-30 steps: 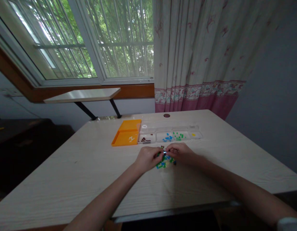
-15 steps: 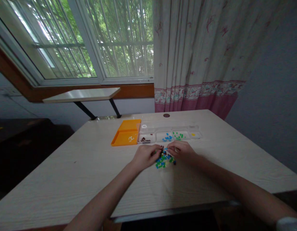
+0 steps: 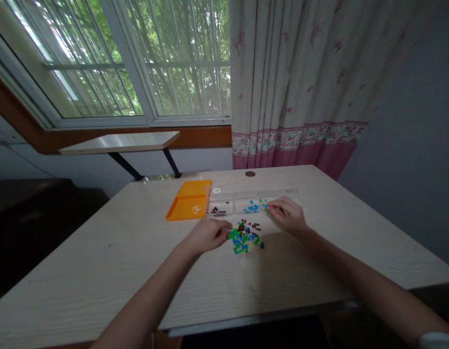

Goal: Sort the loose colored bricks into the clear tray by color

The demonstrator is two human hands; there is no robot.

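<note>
A mixed pile of small building bricks (image 3: pixel 242 240), green, blue, brown and pale yellow, lies on the table. At its left edge rests my left hand (image 3: pixel 208 233), fingers curled together; whether anything is in them is hidden. My right hand (image 3: pixel 288 213) is closed in a pinch over the clear compartment tray (image 3: pixel 233 207), and a small blue brick (image 3: pixel 265 206) shows at its fingertips. Sorted in the tray are brown bricks (image 3: pixel 216 211), blue bricks (image 3: pixel 251 207) and green bricks (image 3: pixel 261 200), the last partly covered by my right hand.
An open orange case (image 3: pixel 177 209) with several pale bricks (image 3: pixel 196 209) adjoins the tray's left end. Behind it a small raised shelf (image 3: pixel 126 142) stands on black brackets. A round brown cap (image 3: pixel 250 174) sits in the tabletop near the curtain (image 3: pixel 275 97).
My right hand has moved from the pile up and right to the tray's green compartment. My left hand has drawn back slightly left, uncovering more of the pile, including brown bricks.
</note>
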